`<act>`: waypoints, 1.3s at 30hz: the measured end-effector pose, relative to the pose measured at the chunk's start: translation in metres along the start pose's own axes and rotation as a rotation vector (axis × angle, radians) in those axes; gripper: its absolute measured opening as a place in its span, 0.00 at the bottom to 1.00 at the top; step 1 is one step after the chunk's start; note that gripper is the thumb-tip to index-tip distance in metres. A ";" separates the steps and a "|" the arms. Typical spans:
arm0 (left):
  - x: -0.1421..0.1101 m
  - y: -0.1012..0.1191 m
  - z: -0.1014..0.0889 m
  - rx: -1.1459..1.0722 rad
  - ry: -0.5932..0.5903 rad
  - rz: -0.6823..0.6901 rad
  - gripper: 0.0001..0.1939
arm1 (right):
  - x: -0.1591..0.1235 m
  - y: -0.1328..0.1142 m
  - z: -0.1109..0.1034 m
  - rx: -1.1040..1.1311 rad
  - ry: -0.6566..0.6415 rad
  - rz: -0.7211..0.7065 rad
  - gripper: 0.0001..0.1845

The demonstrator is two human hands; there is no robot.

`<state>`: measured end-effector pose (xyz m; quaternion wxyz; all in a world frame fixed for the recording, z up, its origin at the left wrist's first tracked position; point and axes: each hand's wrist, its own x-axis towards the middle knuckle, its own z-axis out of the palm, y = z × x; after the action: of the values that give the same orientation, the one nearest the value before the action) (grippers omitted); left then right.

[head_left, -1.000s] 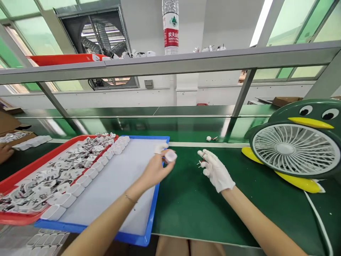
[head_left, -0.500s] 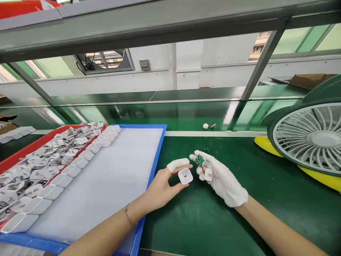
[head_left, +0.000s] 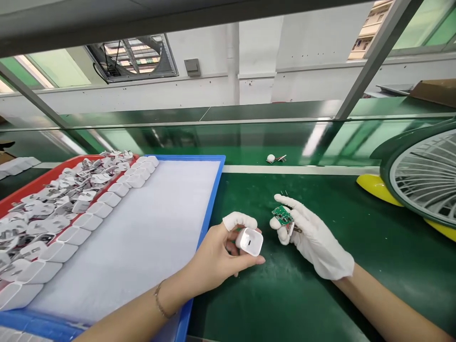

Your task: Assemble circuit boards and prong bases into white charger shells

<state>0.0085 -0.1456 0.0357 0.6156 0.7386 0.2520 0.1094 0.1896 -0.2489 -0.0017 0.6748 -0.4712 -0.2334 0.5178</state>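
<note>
My left hand [head_left: 228,251], with a white cover on one finger, grips a white charger housing [head_left: 251,242]. The housing's end with a small dark slot faces me. To its right, my right hand [head_left: 309,232] wears a white glove and is closed around a small green circuit board [head_left: 282,215]. Below the board shows a part of the white plug piece, mostly hidden by the gloved fingers. The index finger stretches out above the board. A gap separates the board from the housing, and both are held above the green work surface [head_left: 278,304].
At left stands a blue-rimmed tray [head_left: 213,194] with a row of white housings [head_left: 87,221] along its side. Beyond it, a red bin [head_left: 21,190] holds many plug pieces. A loose plug part [head_left: 271,158] lies at the back. A fan [head_left: 423,175] stands at right.
My right hand has moved right, away from the housing, and turned the circuit board flatter. My left hand has tilted the housing so its side shows. The camera view has shifted.
</note>
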 end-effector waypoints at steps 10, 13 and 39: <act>0.003 -0.019 -0.004 0.591 0.031 0.300 0.21 | -0.011 0.003 0.000 -0.329 0.020 -0.228 0.17; 0.003 -0.019 -0.004 0.593 0.037 0.248 0.21 | -0.009 0.007 0.000 -0.326 -0.044 -0.235 0.20; 0.000 -0.017 -0.003 0.774 0.054 0.342 0.19 | -0.016 0.020 0.010 -1.010 -0.270 -0.762 0.34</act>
<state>0.0028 -0.1412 0.0201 0.2588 0.9434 0.1644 0.1267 0.1660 -0.2595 -0.0118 0.4714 -0.5454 -0.6821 0.1232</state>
